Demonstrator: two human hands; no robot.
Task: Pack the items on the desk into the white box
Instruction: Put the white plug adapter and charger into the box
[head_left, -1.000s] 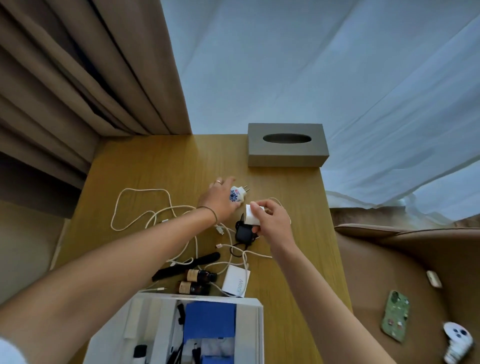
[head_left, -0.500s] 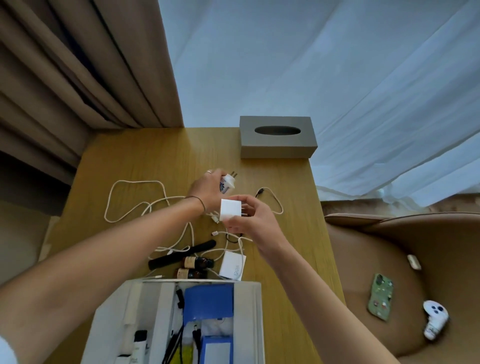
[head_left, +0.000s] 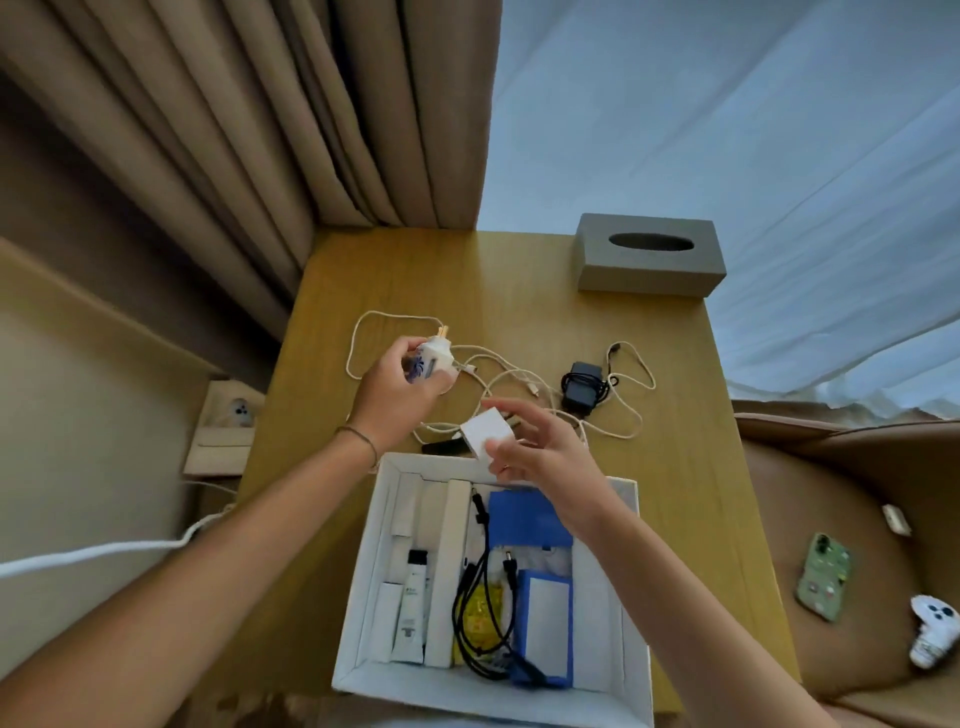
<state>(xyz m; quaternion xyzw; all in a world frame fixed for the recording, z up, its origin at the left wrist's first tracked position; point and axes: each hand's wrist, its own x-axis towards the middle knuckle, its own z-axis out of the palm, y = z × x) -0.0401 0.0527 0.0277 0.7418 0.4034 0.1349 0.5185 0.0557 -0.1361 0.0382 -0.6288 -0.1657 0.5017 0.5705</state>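
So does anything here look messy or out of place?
The white cables sprawl in a loose tangle across the desk, one running to the black charger. Otherwise nothing looks spilled or broken; the white box is tidily packed.

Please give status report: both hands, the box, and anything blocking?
Left hand holds patterned plug. Right hand holds white cube charger over white box far edge. Cables, black adapter remain on desk. Nothing blocking.
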